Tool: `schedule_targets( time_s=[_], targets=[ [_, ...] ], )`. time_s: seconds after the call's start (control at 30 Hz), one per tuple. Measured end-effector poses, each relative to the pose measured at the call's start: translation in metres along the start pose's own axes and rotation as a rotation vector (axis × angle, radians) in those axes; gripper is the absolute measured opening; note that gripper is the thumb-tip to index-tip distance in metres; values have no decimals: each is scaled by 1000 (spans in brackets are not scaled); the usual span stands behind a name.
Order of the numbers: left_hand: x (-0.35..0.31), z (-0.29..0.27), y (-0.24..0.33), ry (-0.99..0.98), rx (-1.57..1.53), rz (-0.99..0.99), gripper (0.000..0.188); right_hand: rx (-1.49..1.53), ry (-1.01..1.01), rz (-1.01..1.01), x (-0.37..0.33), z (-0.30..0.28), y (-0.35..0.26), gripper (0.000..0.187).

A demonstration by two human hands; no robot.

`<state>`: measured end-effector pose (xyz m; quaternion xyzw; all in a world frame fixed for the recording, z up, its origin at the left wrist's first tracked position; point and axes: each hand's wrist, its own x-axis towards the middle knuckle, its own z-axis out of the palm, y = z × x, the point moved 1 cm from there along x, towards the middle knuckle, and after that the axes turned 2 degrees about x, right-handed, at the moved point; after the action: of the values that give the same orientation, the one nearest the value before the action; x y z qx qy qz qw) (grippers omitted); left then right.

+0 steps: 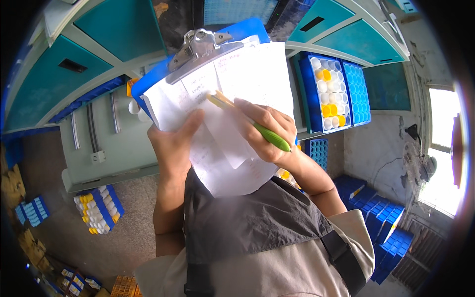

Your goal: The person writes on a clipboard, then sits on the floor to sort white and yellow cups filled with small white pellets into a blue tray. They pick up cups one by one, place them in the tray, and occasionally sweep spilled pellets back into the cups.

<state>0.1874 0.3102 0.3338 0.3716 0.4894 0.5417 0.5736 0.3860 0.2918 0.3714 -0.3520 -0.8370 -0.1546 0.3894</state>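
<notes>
In front of me is a blue clipboard [255, 27] with a metal clip [200, 47] at its top. Several white paper sheets [257, 74] with handwriting hang from it, their lower edges curling. My left hand [175, 141] grips the clipboard's left side, thumb on the paper and fingers hidden behind. In my closed right hand [264, 126] is a pen [269, 136] with a green ribbed grip and a pale yellow body. The yellow end lies close over the writing below the clip; whether it touches cannot be made out. The green end points back toward me.
Blue trays [310, 106] of white and yellow cups stand right of the clipboard. A grey workbench [123, 153] with teal panels [118, 29] runs ahead. Another cup tray [99, 208] sits lower left, beside the bench. Blue crates [383, 213] are stacked at the right.
</notes>
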Motion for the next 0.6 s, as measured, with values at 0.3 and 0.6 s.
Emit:
schedule_targets(
  time_s=[0.3,0.6],
  targets=[
    [-6,2,1,11,-17,-13,49,38,31,55,-2,-8,-10,28],
    [-5,4,2,12,-23,9,42,178,-26,213,-8,-21,-8,27]
  ],
)
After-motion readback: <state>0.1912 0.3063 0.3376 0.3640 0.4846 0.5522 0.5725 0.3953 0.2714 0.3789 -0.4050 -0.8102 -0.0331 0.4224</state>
